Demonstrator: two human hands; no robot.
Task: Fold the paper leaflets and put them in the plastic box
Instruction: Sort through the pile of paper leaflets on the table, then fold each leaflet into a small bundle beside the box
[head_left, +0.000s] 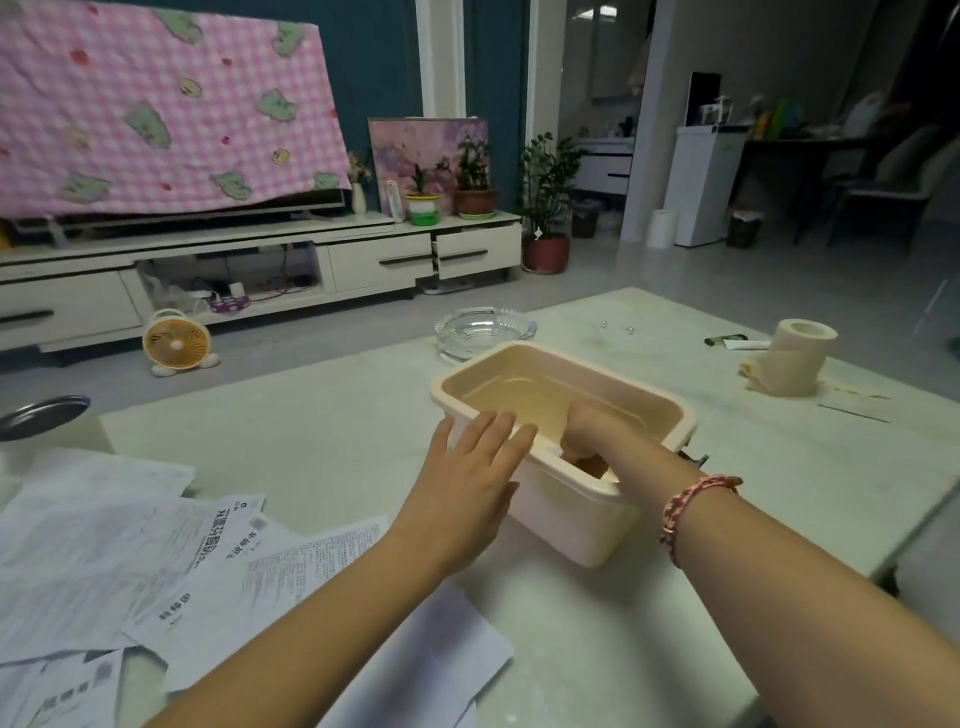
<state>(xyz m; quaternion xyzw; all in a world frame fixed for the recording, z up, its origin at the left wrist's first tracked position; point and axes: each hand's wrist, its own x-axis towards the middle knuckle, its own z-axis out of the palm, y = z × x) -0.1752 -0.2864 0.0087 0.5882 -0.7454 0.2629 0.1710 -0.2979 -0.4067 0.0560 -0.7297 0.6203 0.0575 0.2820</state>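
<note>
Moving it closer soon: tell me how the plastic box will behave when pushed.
The plastic box likely slides easily: thin-walled, nearly empty, on a smooth table. Low and wide, it probably won't tip. The left hand on its rim hints it shifts.

Light is dim and flat, with a greenish cast on the table. A faint, soft shadow sits under my left hand against the plastic box. The far right of the room is darkest. Wide-angle distortion curves the TV cabinet. Detail is soft throughout, and the small print on the leaflets is unreadable.
</note>
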